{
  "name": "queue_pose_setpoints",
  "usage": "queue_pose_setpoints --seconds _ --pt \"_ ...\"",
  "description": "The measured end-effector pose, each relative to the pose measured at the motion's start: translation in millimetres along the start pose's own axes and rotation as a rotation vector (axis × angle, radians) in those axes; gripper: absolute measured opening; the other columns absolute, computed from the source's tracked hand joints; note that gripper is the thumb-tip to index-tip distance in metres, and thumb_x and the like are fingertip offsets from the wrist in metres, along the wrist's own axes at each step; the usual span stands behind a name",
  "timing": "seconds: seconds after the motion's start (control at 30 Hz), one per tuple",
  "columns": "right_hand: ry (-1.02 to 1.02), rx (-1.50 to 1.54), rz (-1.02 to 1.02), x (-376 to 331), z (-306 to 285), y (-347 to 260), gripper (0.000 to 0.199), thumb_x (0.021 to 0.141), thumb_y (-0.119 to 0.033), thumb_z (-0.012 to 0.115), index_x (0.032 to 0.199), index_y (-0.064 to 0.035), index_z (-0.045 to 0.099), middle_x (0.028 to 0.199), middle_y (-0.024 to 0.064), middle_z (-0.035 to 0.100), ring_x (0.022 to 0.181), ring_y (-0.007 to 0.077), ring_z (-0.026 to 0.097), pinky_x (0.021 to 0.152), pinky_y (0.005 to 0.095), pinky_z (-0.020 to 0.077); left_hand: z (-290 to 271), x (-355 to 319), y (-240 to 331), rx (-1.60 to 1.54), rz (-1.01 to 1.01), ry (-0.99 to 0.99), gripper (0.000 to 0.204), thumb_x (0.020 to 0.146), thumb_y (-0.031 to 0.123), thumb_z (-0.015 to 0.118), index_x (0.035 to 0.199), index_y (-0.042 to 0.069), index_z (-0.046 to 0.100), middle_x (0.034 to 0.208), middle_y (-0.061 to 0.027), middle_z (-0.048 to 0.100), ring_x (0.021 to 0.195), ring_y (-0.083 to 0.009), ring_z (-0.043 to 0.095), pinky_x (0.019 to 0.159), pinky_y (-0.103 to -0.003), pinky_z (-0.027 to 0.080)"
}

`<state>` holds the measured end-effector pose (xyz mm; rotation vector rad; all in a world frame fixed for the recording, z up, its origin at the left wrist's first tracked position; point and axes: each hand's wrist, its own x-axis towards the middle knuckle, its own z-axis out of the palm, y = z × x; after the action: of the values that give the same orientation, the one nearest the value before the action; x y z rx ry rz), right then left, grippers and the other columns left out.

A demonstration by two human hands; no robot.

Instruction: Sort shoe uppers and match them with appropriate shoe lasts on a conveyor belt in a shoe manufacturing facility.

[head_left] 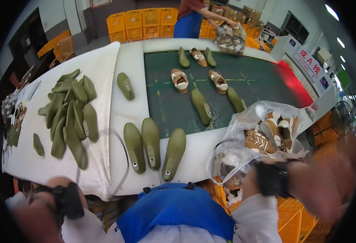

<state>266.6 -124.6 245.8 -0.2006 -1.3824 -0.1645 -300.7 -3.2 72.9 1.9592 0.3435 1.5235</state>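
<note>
Down at the lower left is my left hand [36,220], blurred, with a black band on its wrist. My right hand [321,182] is raised at the right rim, also smeared and banded. The fingers of neither can be made out. Closest to the right one is a clear plastic bag [242,121] filled with brown and white shoes [267,133]. Three green shoe lasts [150,141] lie side by side on the white table edge before me. A pile of green lasts [70,109] covers part of the white cloth at left, with one small last [38,144] apart from it.
A green conveyor belt [166,109] carries brown shoes [180,81] and several lasts [201,106]. Across the table, a person in a blue apron [187,26] grips another bag of shoes [230,38]. Orange crates [141,24] line the back; more crates [287,214] stand at lower right.
</note>
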Motion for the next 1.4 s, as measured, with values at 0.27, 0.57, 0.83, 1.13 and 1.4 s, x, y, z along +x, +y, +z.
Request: queue_pose_setpoints --seconds 0.27,0.57,0.83,1.13,1.4 --pt "-1.527 -0.741 1.257 -277.6 30.0 108.1 0.055 0.088 -0.045 0.049 0.136 -0.0220 0.035 0.079 0.0165 0.064 0.073 0.0339 0.062 0.061 0.0428 0.0488 201.2 44.4 -145.7 0.876 -0.357 -0.651 0.060 0.072 0.034 0.072 0.123 0.010 0.052 0.122 -0.0158 0.051 0.121 -0.0389 0.040 0.101 -0.047 0.030" --pt "-1.423 -0.654 1.366 -362.2 53.6 109.5 0.062 0.083 -0.053 0.052 0.132 -0.0171 0.037 0.074 0.0199 0.063 0.069 0.0377 0.062 0.062 0.0455 0.0493 266.1 -34.7 -225.7 0.958 -0.470 -0.581 0.077 0.069 0.053 0.067 0.131 0.014 0.044 0.129 -0.0176 0.044 0.125 -0.0391 0.032 0.100 -0.055 0.025" --pt "-1.208 -0.627 1.232 -374.8 45.0 170.8 0.030 0.077 -0.029 0.056 0.104 -0.0165 0.056 0.066 0.0180 0.062 0.063 0.0374 0.062 0.060 0.0472 0.0507 265.8 -32.6 -221.1 0.956 -0.480 -0.493 0.074 0.068 0.056 0.066 0.128 0.015 0.049 0.122 -0.0169 0.050 0.121 -0.0379 0.036 0.098 -0.054 0.025" --pt "-1.222 -0.690 1.090 -424.6 65.3 317.8 0.036 0.082 -0.025 0.053 0.116 -0.0134 0.051 0.081 0.0212 0.064 0.076 0.0384 0.062 0.071 0.0487 0.0492 267.9 -31.0 -217.0 0.964 -0.483 -0.501 0.070 0.067 0.056 0.067 0.124 0.017 0.053 0.117 -0.0159 0.053 0.118 -0.0370 0.040 0.097 -0.051 0.027" --pt "-1.199 -0.725 1.292 -383.5 48.9 294.5 0.049 0.080 -0.014 0.046 0.129 -0.0114 0.041 0.092 0.0203 0.064 0.087 0.0369 0.062 0.075 0.0456 0.0482 273.2 -27.7 -223.7 0.959 -0.459 -0.556 0.071 0.067 0.052 0.069 0.125 0.014 0.051 0.116 -0.0126 0.054 0.117 -0.0361 0.040 0.097 -0.049 0.028"
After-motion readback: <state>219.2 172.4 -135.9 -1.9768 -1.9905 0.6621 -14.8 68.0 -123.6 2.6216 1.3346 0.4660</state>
